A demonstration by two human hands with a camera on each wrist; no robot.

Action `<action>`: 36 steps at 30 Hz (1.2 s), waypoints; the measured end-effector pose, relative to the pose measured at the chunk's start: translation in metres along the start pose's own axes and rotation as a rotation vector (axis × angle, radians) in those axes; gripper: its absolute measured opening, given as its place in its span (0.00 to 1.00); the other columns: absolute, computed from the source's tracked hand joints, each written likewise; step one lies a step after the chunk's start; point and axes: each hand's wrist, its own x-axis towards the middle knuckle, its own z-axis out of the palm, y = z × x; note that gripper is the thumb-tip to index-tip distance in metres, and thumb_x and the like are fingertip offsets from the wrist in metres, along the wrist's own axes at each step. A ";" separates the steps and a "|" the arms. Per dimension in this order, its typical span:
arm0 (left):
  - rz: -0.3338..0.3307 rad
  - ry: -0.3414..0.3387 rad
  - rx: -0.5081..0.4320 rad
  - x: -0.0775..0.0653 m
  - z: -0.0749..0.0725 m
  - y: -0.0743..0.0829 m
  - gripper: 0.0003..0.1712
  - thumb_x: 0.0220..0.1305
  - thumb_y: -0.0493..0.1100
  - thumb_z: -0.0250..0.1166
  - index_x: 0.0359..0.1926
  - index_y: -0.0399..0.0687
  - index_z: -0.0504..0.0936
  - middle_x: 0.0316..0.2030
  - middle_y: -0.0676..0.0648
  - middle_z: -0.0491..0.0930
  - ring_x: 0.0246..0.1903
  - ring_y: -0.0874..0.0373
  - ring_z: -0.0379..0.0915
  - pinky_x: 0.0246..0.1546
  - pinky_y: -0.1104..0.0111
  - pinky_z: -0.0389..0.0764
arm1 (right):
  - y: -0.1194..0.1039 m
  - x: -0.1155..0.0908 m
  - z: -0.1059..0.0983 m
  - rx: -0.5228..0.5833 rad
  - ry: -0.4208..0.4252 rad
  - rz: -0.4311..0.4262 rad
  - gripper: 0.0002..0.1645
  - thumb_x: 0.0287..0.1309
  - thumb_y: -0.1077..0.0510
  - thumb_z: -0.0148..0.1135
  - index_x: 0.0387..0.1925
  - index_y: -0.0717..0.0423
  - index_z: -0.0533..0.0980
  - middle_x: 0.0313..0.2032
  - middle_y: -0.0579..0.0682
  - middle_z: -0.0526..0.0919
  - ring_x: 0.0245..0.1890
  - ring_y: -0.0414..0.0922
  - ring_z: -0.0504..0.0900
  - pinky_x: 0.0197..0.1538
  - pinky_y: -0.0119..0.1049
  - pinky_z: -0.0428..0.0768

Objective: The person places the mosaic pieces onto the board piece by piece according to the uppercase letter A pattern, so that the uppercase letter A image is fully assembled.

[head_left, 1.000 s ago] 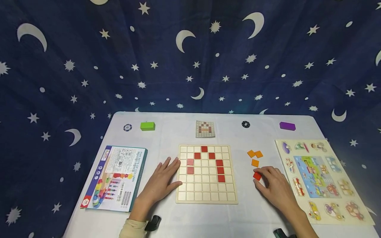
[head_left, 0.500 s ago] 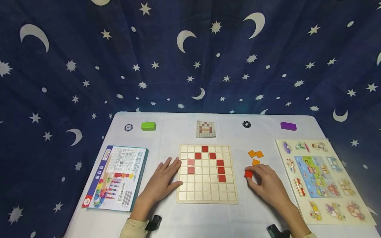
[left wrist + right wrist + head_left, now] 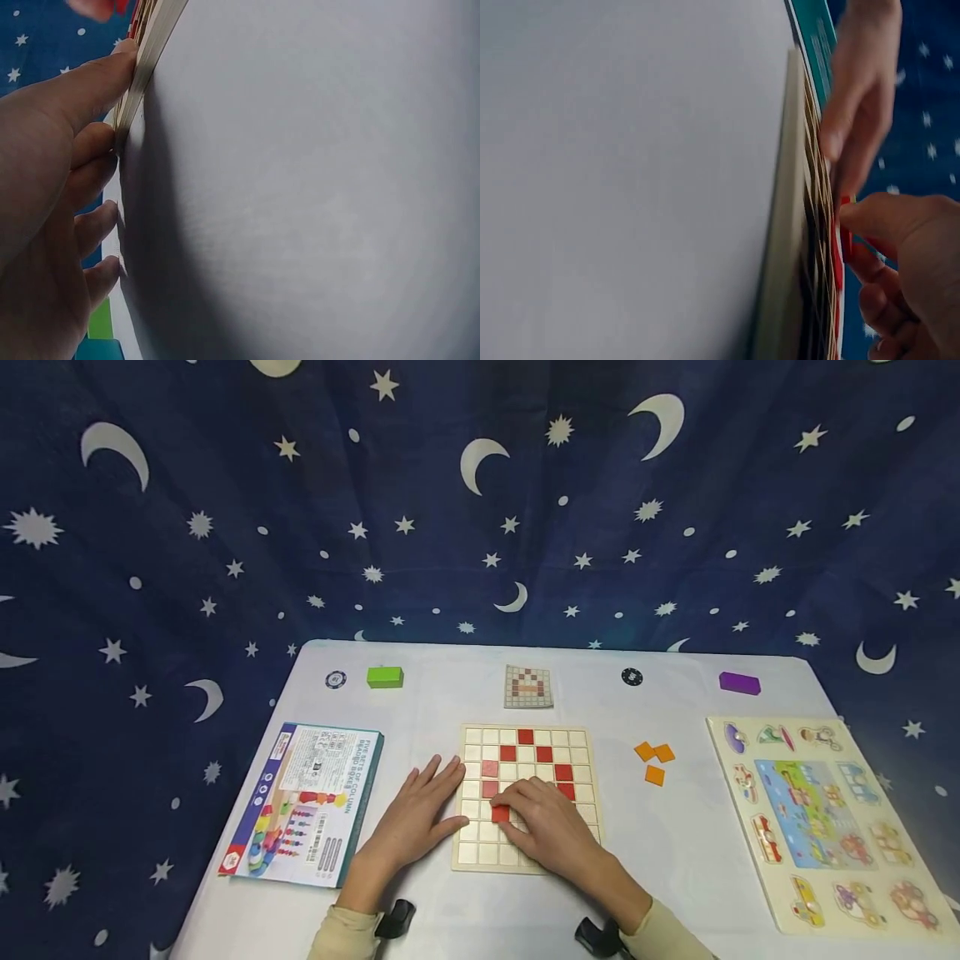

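A wooden grid board [image 3: 487, 853] lies mid-table, with several red square tiles [image 3: 526, 737] set in its cells in an arch. My right hand [image 3: 553, 831] reaches over the board and pinches a red tile [image 3: 500, 813] between thumb and fingertips, just below the arch's left side. In the right wrist view, that pinched red tile [image 3: 846, 244] shows close over the board's surface. My left hand [image 3: 416, 818] rests at the board's left edge, fingers stretched out and thumb tip at the rim. The right hand covers some lower right cells.
Behind the board lies a small pattern card [image 3: 528, 687]. Three orange tiles [image 3: 655, 775] are to the right. A wooden picture puzzle [image 3: 832, 827] lies far right, a boxed set [image 3: 307, 802] left. Green [image 3: 385, 677] and purple blocks [image 3: 739, 683] and two round chips [image 3: 632, 677] line the back.
My right hand has picked up the red tile near the orange ones and carried it left over the board. My left hand has stayed at the board's edge. The head view has shifted slightly.
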 end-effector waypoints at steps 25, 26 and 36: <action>0.001 0.004 0.020 0.000 0.001 0.000 0.45 0.72 0.60 0.68 0.82 0.51 0.65 0.82 0.50 0.63 0.85 0.43 0.52 0.86 0.43 0.56 | -0.015 0.004 0.015 -0.144 0.053 -0.058 0.05 0.60 0.50 0.79 0.39 0.39 0.91 0.40 0.36 0.87 0.42 0.37 0.82 0.39 0.31 0.78; 0.000 0.004 0.019 0.000 0.000 0.000 0.45 0.71 0.60 0.68 0.82 0.51 0.66 0.82 0.50 0.63 0.85 0.43 0.52 0.86 0.43 0.56 | -0.015 0.003 0.015 -0.140 0.048 -0.053 0.05 0.60 0.50 0.78 0.39 0.40 0.91 0.40 0.36 0.87 0.42 0.37 0.82 0.39 0.31 0.78; -0.002 -0.001 0.012 0.000 0.001 0.000 0.46 0.70 0.60 0.69 0.82 0.51 0.65 0.83 0.49 0.62 0.85 0.43 0.52 0.86 0.43 0.55 | 0.027 -0.016 -0.019 0.010 0.106 0.061 0.13 0.61 0.54 0.76 0.48 0.44 0.89 0.45 0.40 0.90 0.46 0.41 0.85 0.47 0.41 0.84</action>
